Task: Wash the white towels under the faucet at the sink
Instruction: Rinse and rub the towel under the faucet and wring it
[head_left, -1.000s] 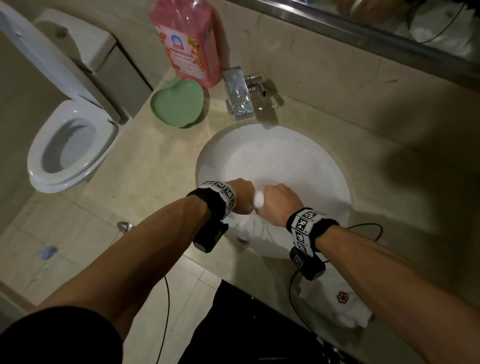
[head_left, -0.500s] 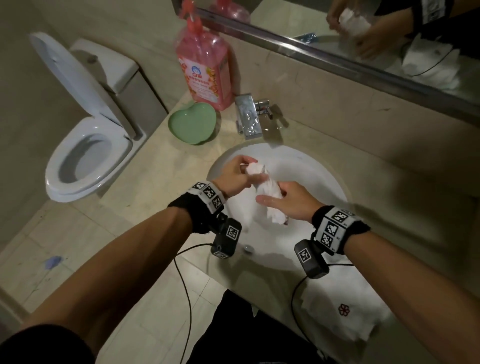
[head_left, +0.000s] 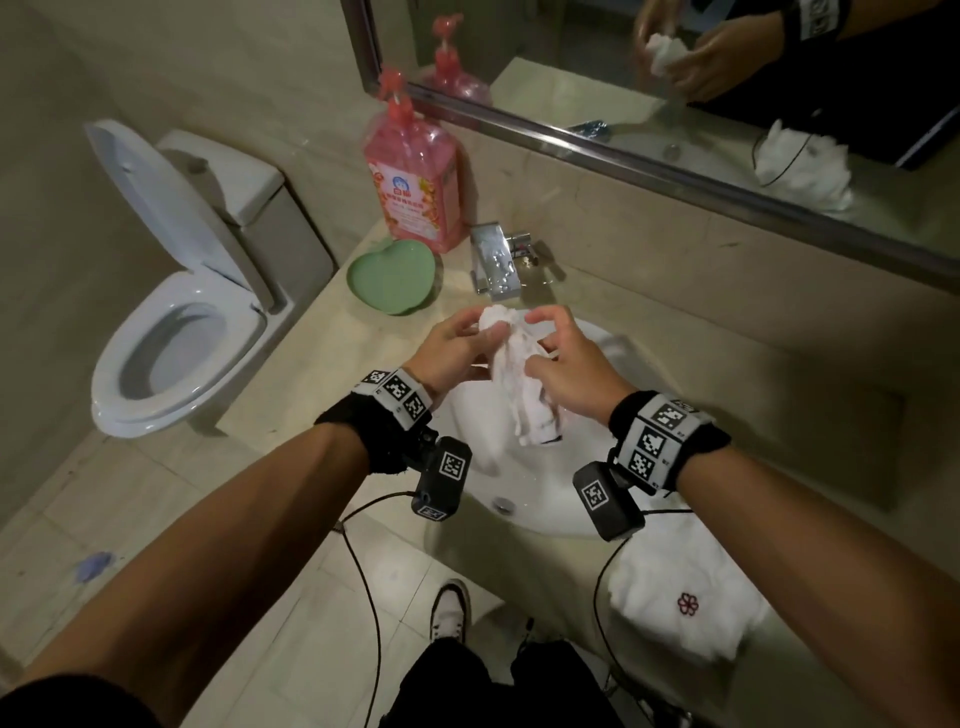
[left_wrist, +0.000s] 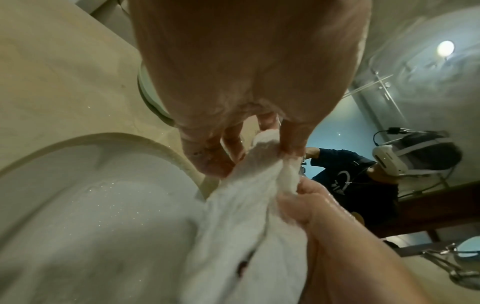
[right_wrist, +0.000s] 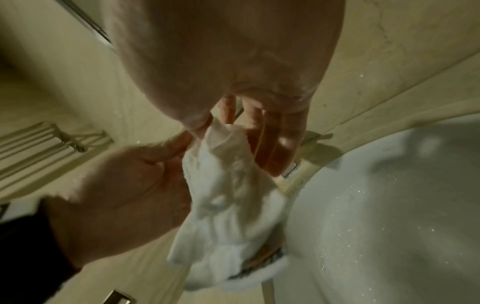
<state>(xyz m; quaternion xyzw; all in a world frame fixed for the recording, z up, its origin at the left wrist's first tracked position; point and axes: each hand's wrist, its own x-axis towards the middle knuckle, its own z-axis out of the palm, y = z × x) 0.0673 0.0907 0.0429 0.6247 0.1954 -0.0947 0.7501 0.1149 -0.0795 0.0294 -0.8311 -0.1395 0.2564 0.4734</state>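
A wet, twisted white towel (head_left: 524, 387) hangs over the round white sink (head_left: 550, 499), just in front of the chrome faucet (head_left: 493, 262). My left hand (head_left: 483, 327) pinches the towel's bunched top end between thumb and fingers; the left wrist view shows that pinch (left_wrist: 265, 142). From the right, my right hand (head_left: 540, 340) curls round the same end, thumb on the cloth (right_wrist: 228, 185). No water stream shows at the faucet. A second white towel (head_left: 680, 603) with a red flower mark lies on the counter at the front right.
A pink soap bottle (head_left: 413, 176) and a green heart-shaped dish (head_left: 390, 275) stand left of the faucet. An open toilet (head_left: 176, 332) is on the far left, below the counter edge. A mirror (head_left: 675, 78) runs along the wall behind. Cables hang from both wrists.
Both hands have lifted the towel from the basin's front edge up and back towards the faucet. The two-fisted wringing grip has loosened to a hold on its top end.
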